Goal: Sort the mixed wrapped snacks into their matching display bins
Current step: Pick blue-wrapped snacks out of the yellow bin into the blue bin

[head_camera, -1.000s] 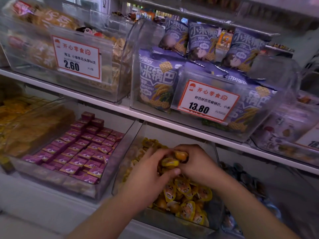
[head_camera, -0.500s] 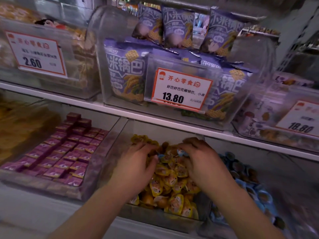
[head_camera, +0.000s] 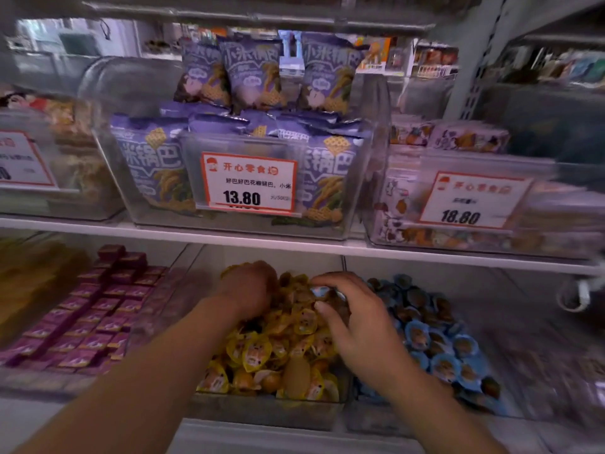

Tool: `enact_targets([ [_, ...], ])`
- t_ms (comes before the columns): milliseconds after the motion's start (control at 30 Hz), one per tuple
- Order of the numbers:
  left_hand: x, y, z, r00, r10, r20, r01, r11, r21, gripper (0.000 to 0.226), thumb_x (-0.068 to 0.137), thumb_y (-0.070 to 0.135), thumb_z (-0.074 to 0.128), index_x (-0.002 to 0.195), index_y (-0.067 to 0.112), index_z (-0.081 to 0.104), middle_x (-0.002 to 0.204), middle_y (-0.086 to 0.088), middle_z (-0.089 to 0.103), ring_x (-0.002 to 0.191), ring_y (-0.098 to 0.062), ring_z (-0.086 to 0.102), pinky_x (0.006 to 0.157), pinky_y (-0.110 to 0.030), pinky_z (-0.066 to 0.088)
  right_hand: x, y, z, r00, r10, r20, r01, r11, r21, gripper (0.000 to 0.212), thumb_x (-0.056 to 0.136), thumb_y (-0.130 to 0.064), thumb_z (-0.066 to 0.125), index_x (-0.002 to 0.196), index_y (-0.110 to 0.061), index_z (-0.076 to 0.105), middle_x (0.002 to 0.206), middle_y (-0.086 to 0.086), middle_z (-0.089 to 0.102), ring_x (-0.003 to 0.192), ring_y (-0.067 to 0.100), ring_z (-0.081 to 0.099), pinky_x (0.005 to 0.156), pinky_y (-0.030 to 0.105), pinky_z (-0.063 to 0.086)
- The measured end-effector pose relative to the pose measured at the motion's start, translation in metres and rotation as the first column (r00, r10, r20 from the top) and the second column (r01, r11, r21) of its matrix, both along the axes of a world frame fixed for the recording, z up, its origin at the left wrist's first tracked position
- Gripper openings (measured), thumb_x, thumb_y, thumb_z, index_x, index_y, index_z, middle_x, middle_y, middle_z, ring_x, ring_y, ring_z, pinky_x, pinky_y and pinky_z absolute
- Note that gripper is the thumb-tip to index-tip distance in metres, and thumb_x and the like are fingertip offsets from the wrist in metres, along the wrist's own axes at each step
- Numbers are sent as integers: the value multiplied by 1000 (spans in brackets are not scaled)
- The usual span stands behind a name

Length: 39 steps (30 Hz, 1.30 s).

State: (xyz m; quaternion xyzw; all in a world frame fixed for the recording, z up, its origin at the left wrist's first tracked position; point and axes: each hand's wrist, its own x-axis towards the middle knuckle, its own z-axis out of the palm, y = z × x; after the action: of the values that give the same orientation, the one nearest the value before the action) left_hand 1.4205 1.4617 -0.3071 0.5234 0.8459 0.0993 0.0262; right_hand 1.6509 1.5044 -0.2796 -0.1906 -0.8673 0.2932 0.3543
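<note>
**Both hands in the yellow bin, lower shelf**

Left hand (head_camera: 250,286) was buried at the back of the yellow snacks (head_camera: 278,348), knuckles up, fingers curled down into the pile. Whether those fingers held a piece could not be told; they were hidden by the hand itself and by blur.

Right hand (head_camera: 357,326) sat over the right rear part of the same pile, fingers arched and thumb drawn in. A small blue-wrapped piece (head_camera: 320,292) showed between fingertips and thumb, and it seemed to be pinched there, though motion blur left the contact unclear.

The yellow snacks filled the middle clear bin (head_camera: 262,409) on the lower shelf. Just beside it on the right lay the blue snacks (head_camera: 435,342), round cups with blue wrappers, in their own compartment. To the left, well apart from the hands, were rows of small purple packs (head_camera: 98,309), laid flat in a neat grid.

On the upper shelf (head_camera: 327,245), directly above the hands, a clear bin held purple bags (head_camera: 248,77), some upright at the back and others stacked in front. Its price tag (head_camera: 248,181) read 13.80. The bin to the right carried a tag (head_camera: 471,199) reading 18.80; its contents were blurred. The left bin's tag was cut off at the frame edge.
</note>
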Motion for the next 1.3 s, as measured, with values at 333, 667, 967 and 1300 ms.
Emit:
enact_targets([
  [333, -4, -33, -1, 993, 114, 8, -112, 958, 266, 20, 91, 28, 58, 100, 11, 66, 103, -14, 59, 94, -33, 63, 78, -40, 53, 33, -8, 5, 969, -128, -211, 44, 932, -361, 23, 91, -16, 68, 102, -36, 67, 95, -21, 70, 89, -2, 67, 71, 7, 49],
  [667, 7, 16, -5, 985, -78, 156, 100, 986, -135, 46, 91, 51, 51, 130, 27, 58, 134, -5, 60, 119, -26, 58, 92, -32, 46, 19, -8, -7, 992, -97, 77, 97, 995, -8, 27, 99, -26, 56, 125, -36, 55, 119, -22, 51, 104, -18, 46, 84, -1, 34],
  [967, -5, 4, 2, 999, 2, -33, -8, 979, -202, 21, 85, 47, 64, 95, 29, 62, 117, -5, 66, 110, -28, 60, 89, -36, 49, 9, 2, -7, 996, -82, 34, 83, 996, -26, 28, 97, -20, 61, 123, -29, 59, 114, -14, 58, 102, -6, 52, 84, 1, 36],
  [1300, 71, -46, 57, 723, -120, 680, -418, 708, 569, 17, 83, 25, 77, 75, 12, 72, 62, 4, 70, 54, -7, 65, 44, -18, 46, 10, -4, 16, 933, -198, -300, -51, 753, -656, 14, 96, -17, 61, 84, -13, 66, 69, 10, 70, 63, 20, 66, 47, 20, 43],
])
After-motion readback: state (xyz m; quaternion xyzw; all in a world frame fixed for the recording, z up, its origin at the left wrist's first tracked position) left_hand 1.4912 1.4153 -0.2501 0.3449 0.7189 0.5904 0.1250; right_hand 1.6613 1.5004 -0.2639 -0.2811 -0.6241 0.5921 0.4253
